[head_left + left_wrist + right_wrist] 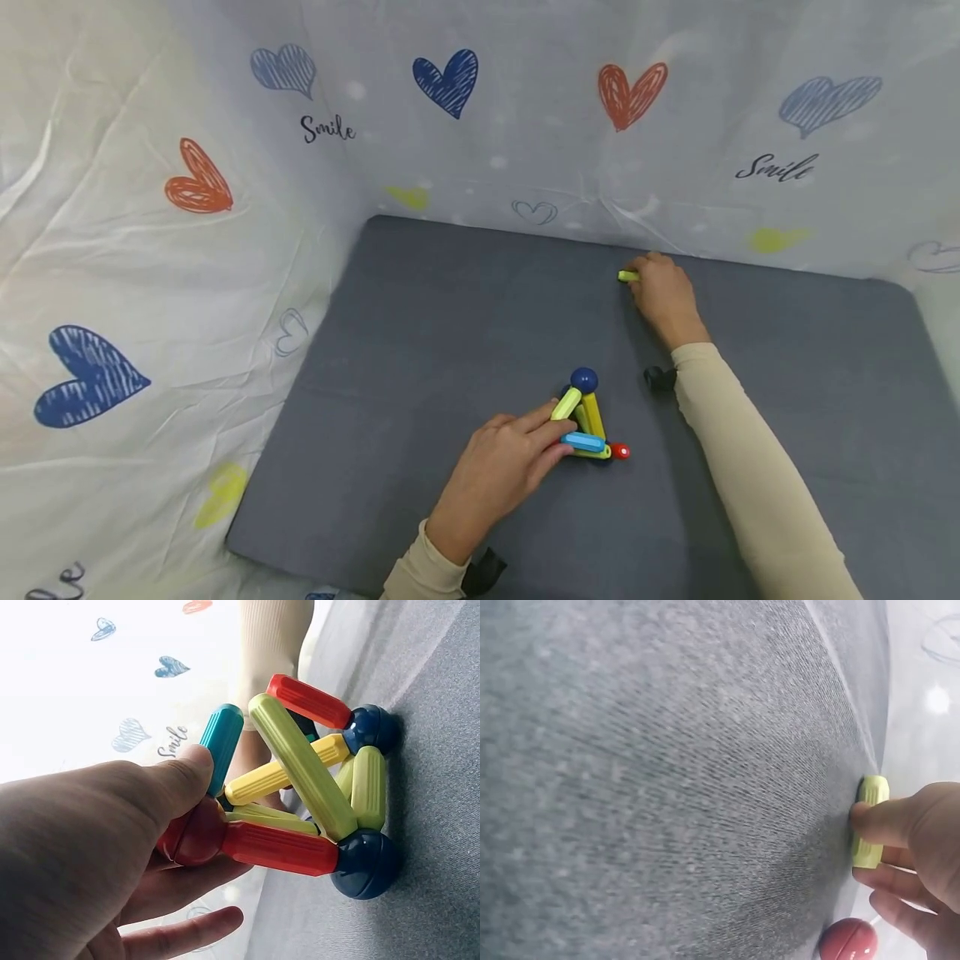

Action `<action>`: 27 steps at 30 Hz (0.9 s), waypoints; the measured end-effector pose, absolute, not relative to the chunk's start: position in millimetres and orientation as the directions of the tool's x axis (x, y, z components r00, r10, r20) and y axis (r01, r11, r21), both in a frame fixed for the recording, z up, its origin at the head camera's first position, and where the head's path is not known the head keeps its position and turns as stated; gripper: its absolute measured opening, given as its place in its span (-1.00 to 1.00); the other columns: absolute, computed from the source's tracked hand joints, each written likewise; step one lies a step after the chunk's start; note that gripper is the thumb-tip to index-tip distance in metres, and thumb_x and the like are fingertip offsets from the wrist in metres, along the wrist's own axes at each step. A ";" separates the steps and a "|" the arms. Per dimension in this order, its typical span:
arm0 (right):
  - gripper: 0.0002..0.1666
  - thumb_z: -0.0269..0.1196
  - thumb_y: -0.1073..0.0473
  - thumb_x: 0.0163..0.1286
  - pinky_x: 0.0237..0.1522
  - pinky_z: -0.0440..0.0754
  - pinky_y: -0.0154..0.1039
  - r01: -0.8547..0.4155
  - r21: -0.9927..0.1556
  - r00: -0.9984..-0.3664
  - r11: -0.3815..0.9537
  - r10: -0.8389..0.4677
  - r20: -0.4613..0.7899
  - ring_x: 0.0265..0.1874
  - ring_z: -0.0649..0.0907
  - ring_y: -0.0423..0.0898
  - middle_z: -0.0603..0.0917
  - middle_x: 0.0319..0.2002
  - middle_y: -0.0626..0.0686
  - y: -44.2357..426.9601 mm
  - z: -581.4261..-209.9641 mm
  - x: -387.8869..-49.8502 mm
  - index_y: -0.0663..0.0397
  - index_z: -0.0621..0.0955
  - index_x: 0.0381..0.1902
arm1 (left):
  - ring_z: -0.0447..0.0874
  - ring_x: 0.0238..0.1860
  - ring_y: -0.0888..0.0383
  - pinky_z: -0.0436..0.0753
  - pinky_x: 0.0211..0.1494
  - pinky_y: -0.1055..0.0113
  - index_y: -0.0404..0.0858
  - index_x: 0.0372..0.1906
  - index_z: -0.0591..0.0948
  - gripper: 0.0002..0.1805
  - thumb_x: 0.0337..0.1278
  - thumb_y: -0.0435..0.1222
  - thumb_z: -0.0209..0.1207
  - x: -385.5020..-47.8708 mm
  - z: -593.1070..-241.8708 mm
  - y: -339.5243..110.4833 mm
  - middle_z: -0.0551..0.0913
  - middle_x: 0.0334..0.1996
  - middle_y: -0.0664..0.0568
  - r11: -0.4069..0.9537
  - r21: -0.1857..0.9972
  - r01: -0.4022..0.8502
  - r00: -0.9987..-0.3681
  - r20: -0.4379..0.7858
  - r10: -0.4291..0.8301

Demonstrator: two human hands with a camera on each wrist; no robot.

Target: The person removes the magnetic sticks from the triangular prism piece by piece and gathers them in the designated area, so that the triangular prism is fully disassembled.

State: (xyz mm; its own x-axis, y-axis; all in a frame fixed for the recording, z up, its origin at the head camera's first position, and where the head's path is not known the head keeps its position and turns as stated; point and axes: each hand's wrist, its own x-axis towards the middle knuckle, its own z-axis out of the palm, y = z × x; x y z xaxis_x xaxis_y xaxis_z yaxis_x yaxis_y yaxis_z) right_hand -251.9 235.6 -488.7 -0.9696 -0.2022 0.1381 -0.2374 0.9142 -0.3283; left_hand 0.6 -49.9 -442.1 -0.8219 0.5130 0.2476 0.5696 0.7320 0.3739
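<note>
My left hand [498, 467] grips a frame built of toy rods and balls. In the left wrist view its thumb lies by a teal rod [226, 742], and fingers pass behind a red ball [196, 832]. A red rod [281, 847] joins that ball to a dark blue ball [365, 864] on the cloth. Lime rods [304, 769], a yellow rod [289, 769] and another red rod [311, 702] complete the visible frame. Toward the far edge, my right hand [663, 296] pinches a lime rod [868, 853] between thumb and fingers, close to the surface.
A red ball [848, 941] lies beside the right hand's fingers in the right wrist view. Dark grey cloth covers the table [420, 317]. Behind and to the left hangs a white sheet [517, 133] printed with hearts.
</note>
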 end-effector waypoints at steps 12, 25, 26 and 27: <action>-0.71 0.30 0.35 0.51 0.04 0.57 0.36 -0.176 -0.365 -0.984 0.914 -0.165 0.061 0.03 0.64 0.42 0.64 0.04 0.34 239.1 -487.7 -257.5 0.31 0.70 0.14 | 0.82 -0.02 0.23 0.73 0.09 0.18 0.06 0.23 0.72 -0.65 0.45 -0.02 0.32 2.9 -442.6 -51.0 0.67 0.33 0.03 0.729 0.354 0.586 -0.810 0.271 0.520; -0.61 0.31 0.37 0.49 0.12 0.53 0.38 -0.172 -0.359 -0.985 0.917 -0.171 0.035 0.14 0.60 0.42 0.60 0.16 0.36 238.6 -479.1 -255.2 0.28 0.65 0.23 | 0.81 -0.07 0.20 0.74 0.08 0.16 0.04 0.22 0.73 -0.66 0.47 0.00 0.30 2.3 -441.7 -50.1 0.66 0.33 0.06 0.732 0.344 0.588 -0.809 0.262 0.526; -0.62 0.31 0.37 0.49 0.12 0.54 0.38 -0.171 -0.358 -0.985 0.918 -0.169 0.037 0.13 0.61 0.42 0.61 0.16 0.35 238.2 -478.3 -254.5 0.28 0.65 0.23 | 0.81 -0.06 0.20 0.74 0.08 0.16 0.04 0.22 0.73 -0.66 0.47 -0.01 0.31 2.3 -441.3 -50.1 0.67 0.32 0.06 0.731 0.350 0.586 -0.811 0.260 0.525; -0.62 0.32 0.37 0.48 0.12 0.54 0.38 -0.171 -0.357 -0.985 0.918 -0.167 0.040 0.13 0.61 0.42 0.61 0.15 0.35 237.7 -477.4 -253.8 0.28 0.65 0.22 | 0.81 -0.05 0.20 0.74 0.09 0.15 0.04 0.22 0.73 -0.66 0.47 0.00 0.30 2.3 -441.2 -50.0 0.67 0.32 0.05 0.730 0.354 0.584 -0.812 0.258 0.524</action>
State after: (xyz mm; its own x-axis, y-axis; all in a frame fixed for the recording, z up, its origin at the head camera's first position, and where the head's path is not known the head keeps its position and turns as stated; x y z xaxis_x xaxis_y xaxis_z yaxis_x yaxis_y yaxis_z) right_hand -253.8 237.7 -477.4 -0.9851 -0.1675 0.0399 -0.1706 0.9182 -0.3575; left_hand 2.3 -50.0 -441.2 -0.8119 0.5237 0.2580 0.5838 0.7305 0.3544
